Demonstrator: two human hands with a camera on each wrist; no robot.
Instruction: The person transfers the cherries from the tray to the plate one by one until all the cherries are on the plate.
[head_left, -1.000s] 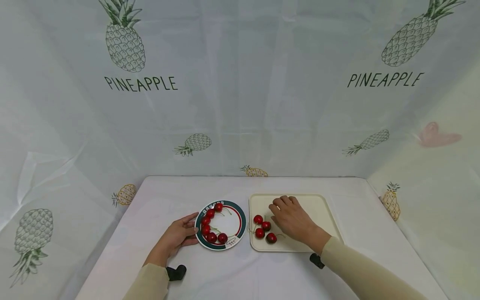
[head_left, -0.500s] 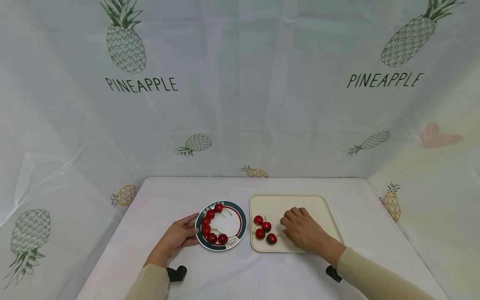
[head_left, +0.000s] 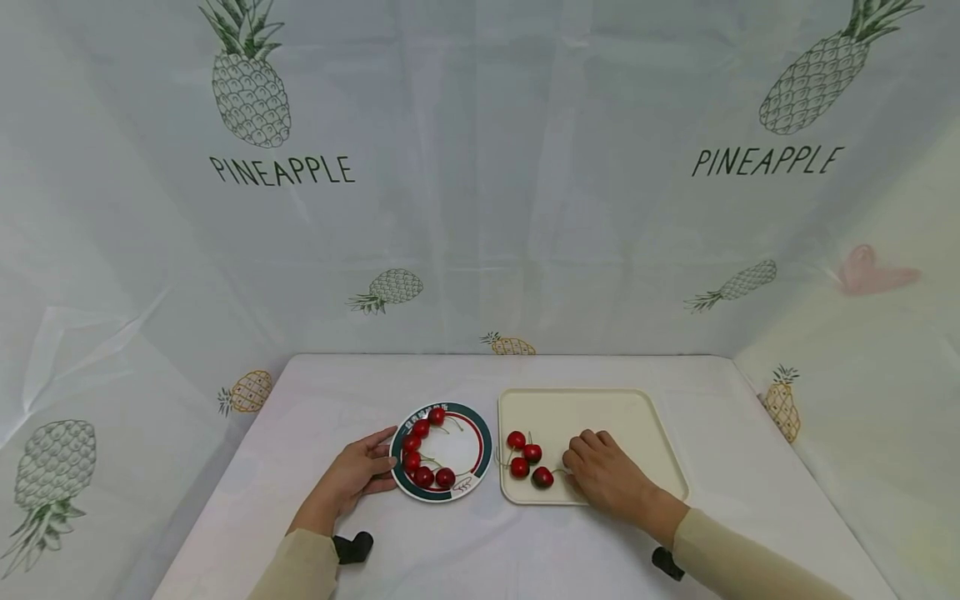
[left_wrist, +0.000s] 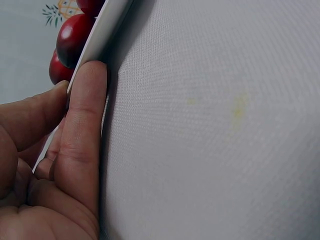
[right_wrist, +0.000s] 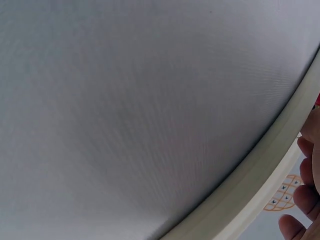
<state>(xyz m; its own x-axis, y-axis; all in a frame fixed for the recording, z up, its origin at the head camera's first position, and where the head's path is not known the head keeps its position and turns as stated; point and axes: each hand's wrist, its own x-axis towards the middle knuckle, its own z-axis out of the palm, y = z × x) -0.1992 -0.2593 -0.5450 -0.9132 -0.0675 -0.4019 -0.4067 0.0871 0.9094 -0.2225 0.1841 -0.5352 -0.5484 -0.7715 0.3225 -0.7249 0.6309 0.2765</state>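
Observation:
A round plate (head_left: pixel 483 442) with a green and red rim carries several red cherries (head_left: pixel 423 475) along its left side. My left hand (head_left: pixel 352 475) grips the plate's left rim (left_wrist: pixel 100 35), thumb on top and a finger (left_wrist: pixel 82 125) along its underside, next to cherries (left_wrist: pixel 75 37). To the right, a cream tray (head_left: pixel 637 425) holds several cherries (head_left: pixel 525 454) at its left end. My right hand (head_left: pixel 603 477) rests on the tray with its fingers curled down beside the darkest cherry (head_left: pixel 542 477), at its stem. Whether they pinch the stem is hidden. The right wrist view shows only the tray's rim (right_wrist: pixel 260 175) and fingertips (right_wrist: pixel 306 197).
Plate and tray sit side by side on a white table (head_left: pixel 480 375). A pale cloth printed with pineapples (head_left: pixel 480 208) closes in the back and both sides. A small black object (head_left: pixel 352 546) lies by my left sleeve, another (head_left: pixel 667 562) by my right.
My right hand has pulled back from the middle of the tray toward its front edge and now sits beside the dark cherry. The left hand and the plate have not moved.

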